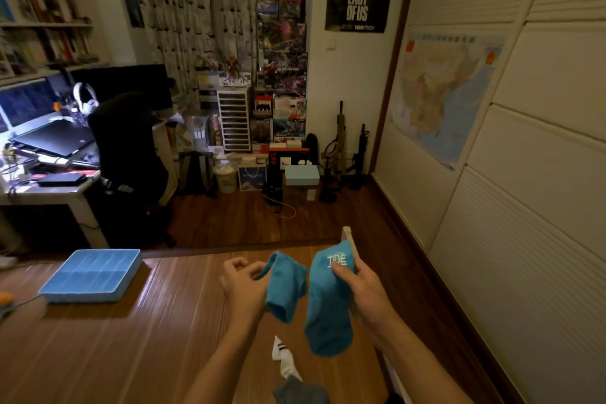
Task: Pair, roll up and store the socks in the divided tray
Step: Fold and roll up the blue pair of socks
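Pairing step, I'd say: low centre of the frame, the left hand (242, 279) pinches one blue sock (283, 289) at its cuff, and the right hand (357, 285) has a closed grip on its twin (328, 311). The next move calls for laying them together and rolling. The tray (91, 275) sits lower left on the worktop (131, 354).

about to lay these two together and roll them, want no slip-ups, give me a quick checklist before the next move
1. Left hand pinches the bunched blue sock: ok.
2. Right hand grips the lettered blue sock: ok.
3. Same colour, so likely a pair: ok.
4. Cuffs lined up: not ok, the socks hang apart.
5. Wooden table free below the hands: not ok, a white striped sock and a grey sock lie there.
6. Divided tray has free compartments: ok.
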`<state>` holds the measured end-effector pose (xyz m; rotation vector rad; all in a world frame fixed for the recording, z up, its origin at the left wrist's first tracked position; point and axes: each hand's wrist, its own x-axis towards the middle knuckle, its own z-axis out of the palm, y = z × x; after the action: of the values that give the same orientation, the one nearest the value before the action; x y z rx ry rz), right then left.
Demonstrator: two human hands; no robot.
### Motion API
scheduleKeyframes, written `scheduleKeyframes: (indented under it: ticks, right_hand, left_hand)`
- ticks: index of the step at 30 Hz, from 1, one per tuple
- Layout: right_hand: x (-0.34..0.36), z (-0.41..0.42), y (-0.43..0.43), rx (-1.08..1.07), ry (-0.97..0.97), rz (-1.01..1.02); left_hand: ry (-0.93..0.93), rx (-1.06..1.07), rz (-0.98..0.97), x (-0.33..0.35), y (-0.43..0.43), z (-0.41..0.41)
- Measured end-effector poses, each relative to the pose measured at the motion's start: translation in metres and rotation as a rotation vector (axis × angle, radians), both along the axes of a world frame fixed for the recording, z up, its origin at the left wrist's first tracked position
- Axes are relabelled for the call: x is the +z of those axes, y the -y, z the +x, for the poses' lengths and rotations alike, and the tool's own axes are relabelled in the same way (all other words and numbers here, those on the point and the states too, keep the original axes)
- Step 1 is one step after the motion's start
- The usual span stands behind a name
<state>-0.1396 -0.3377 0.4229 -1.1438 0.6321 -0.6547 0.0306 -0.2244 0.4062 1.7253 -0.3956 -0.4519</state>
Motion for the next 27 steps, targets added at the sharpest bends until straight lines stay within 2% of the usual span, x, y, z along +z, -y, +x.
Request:
scheduleKeyframes:
  ticks: [3,7,11,17,21,24,27]
  right_hand:
    - [-0.012,-0.003,-0.001,-0.010,-0.077,-0.090]
    - [-0.022,-0.007,-0.004,-0.016,-0.194,-0.181]
    - [-0.019,-0.008,-0.011,-0.010,-0.189,-0.146]
    - [-0.010,-0.013,-0.011,-0.027,-0.118,-0.108]
    - [-0.009,-0.012,-0.013,0.000,-0.091,-0.102]
    - [-0.008,-0.011,-0.010,-0.064,-0.107,-0.116]
    - [-0.007,-0.013,-0.004,-0.111,-0.156,-0.142]
  left_hand:
    - [0.175,-0.042,0.126,-0.002,-0.005,-0.006]
    - [-0.076,-0.100,-0.026,-0.001,-0.004,-0.012]
    - [-0.152,-0.135,-0.101,-0.001,-0.002,-0.022]
    - [-0.284,-0.383,-0.224,-0.001,0.001,-0.026]
    - [-0.168,-0.492,-0.260,-0.007,0.004,-0.027]
    - [-0.081,-0.545,-0.240,-0.010,0.006,-0.028]
    - [0.144,-0.403,-0.129,-0.010,0.013,-0.031]
